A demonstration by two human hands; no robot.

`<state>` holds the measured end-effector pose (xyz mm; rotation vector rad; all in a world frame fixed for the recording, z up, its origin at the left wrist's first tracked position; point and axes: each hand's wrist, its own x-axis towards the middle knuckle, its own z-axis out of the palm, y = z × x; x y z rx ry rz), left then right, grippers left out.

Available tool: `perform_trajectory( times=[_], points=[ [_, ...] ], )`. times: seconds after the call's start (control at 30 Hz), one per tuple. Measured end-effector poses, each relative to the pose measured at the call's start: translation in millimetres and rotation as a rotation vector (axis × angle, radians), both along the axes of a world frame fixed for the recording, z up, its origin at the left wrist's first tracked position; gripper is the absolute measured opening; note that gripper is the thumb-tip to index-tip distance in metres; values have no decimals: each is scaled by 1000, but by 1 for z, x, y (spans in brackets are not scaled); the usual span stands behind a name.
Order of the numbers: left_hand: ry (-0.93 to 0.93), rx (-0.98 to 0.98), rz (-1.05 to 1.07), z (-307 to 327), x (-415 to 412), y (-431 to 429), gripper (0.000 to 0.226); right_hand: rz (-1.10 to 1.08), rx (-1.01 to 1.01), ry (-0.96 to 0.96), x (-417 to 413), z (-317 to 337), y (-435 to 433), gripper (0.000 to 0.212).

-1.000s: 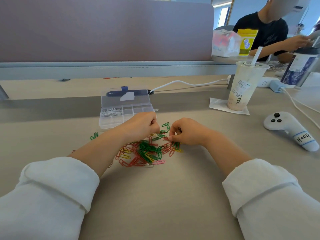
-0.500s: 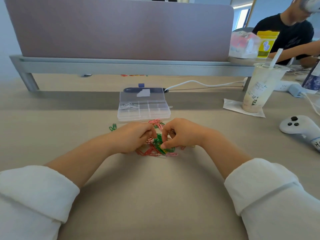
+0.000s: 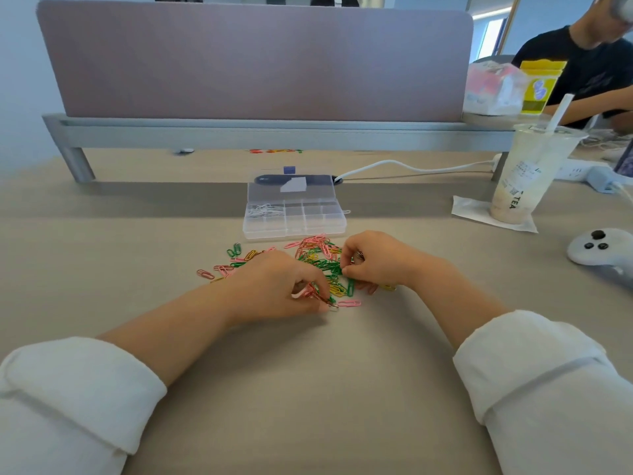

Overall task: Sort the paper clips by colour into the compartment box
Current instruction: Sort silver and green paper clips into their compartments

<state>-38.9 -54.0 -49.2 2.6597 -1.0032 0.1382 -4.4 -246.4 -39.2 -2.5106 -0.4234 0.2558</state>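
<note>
Left hand (image 3: 274,289) grip: pink clips (image 3: 310,292) pinched for sorting | right hand (image 3: 380,262) grip: green clip (image 3: 337,269) pinched | box (image 3: 294,231) set open beyond both grips.

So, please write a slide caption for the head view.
Left hand and right hand pinch coloured paper clips lying before the open compartment box.

Compartment box (image 3: 294,214) behind the paper clips (image 3: 318,265) — cup (image 3: 529,176) far right.
</note>
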Motion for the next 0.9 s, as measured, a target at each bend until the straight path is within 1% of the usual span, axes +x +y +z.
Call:
perform_trajectory(
  times=[0.07, 0.1, 0.17, 0.23, 0.3, 0.4, 0.53, 0.67, 0.9],
  points=[
    [7, 10, 3, 1, 2, 0, 16, 0, 30, -3, -1, 1, -1, 15],
    [11, 13, 8, 1, 3, 0, 14, 14, 26, -23, -2, 2, -1, 16],
    [6, 16, 12, 0, 4, -1, 11, 67, 12, -51, -6, 6, 2, 13],
    [5, -7, 7, 0, 4, -1, 10, 120, 14, -23, -10, 9, 4, 11],
    [5, -38, 8, -1, 5, 0, 8, 146, 1, 9, -12, 10, 5, 14],
    [7, -87, 8, -1, 5, 2, 7, 136, -26, 15, -11, 10, 3, 16],
    [54, -72, 34, -1, 8, 3, 21, 131, -33, 1, -10, 10, 1, 20],
    [63, -61, 39, -1, 10, 6, 9, 126, -49, 11, -10, 10, 0, 24],
    [95, 17, 66, -3, 15, 5, 5, 95, -47, 37, -8, 11, -3, 20]
  ],
)
